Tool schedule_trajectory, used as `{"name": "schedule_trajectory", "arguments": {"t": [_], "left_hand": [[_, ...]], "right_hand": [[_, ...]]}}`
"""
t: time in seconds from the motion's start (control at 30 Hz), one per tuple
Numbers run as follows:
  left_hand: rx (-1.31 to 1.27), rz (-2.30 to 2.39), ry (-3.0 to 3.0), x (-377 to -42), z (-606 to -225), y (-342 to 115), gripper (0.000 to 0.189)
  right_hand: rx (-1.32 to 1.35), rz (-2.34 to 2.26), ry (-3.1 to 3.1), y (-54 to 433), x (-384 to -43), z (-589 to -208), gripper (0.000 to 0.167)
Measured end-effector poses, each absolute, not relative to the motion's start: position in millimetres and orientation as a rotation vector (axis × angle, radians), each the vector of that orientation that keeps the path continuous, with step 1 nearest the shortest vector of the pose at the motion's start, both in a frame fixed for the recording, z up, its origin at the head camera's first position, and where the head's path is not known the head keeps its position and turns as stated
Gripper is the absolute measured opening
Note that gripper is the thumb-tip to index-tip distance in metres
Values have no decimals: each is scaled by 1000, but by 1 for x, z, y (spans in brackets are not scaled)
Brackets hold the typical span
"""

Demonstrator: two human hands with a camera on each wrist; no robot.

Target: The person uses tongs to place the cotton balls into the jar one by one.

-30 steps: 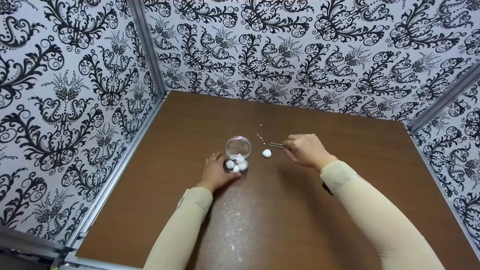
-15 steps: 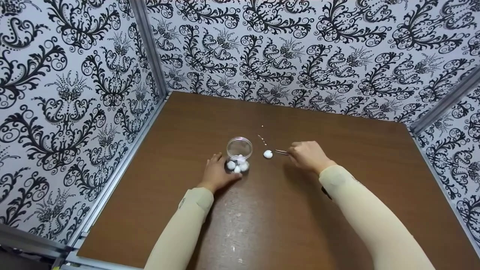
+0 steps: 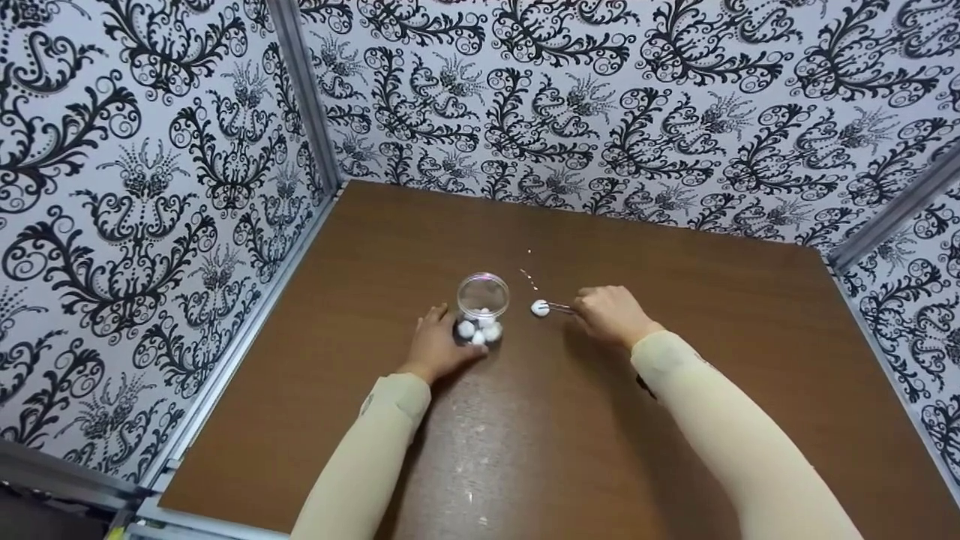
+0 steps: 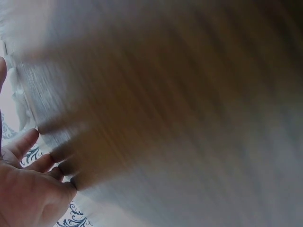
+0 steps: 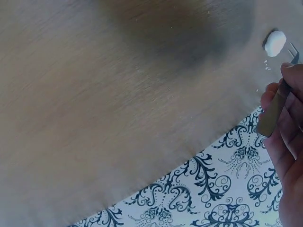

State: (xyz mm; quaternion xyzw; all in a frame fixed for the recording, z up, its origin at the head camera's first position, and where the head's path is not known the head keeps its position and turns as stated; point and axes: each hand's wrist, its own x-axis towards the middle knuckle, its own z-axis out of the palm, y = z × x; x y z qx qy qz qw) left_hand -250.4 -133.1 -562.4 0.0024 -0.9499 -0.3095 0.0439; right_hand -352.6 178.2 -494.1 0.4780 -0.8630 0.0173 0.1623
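In the head view, my left hand (image 3: 439, 346) holds a clear round jar (image 3: 483, 295) at its lower part, thumb on the near side and fingers on the left. Several white cotton balls (image 3: 489, 331) lie inside it. Metal tweezers (image 3: 561, 307) are pinched in my right hand (image 3: 611, 315), pointing left. Their two tips overlap a single cotton ball (image 3: 539, 308) on the table, right of the jar. The right wrist view shows the tweezers' broad back end (image 5: 273, 113) beneath the fingers and the tips beside the cotton ball (image 5: 275, 43). In the left wrist view, the left fingertips (image 4: 57, 173) point toward the tabletop.
Small white bits (image 3: 529, 277) are scattered on the brown wooden table (image 3: 675, 300) beyond the loose cotton ball. Patterned wall panels (image 3: 555, 97) with metal posts (image 3: 304, 97) enclose the table at the back and sides.
My right hand has lowered the tweezers toward me and then left, bringing the tips from beside the loose cotton ball onto it. The left hand stays at the jar.
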Motion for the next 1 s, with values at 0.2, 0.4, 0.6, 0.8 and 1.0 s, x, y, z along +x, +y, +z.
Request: {"name": "schedule_trajectory", "arguments": {"t": [0.2, 0.4, 0.6, 0.8, 1.0], "left_hand": [[12, -958, -2895, -251, -564, -133, 89], [22, -975, -2903, -250, -562, -133, 92], [-24, -929, -2901, -248, -558, -133, 85], [-25, -932, -2887, -247, -558, -133, 82], [-25, -941, -2880, -247, -558, -133, 82]], "right_hand": [[1362, 40, -2497, 176, -353, -496, 9], [1366, 22, -2513, 175, -354, -499, 9], [1370, 10, -2545, 175, -353, -500, 9], [1331, 2, -2532, 173, -352, -501, 14], [1293, -32, -2492, 172, -352, -500, 13]]}}
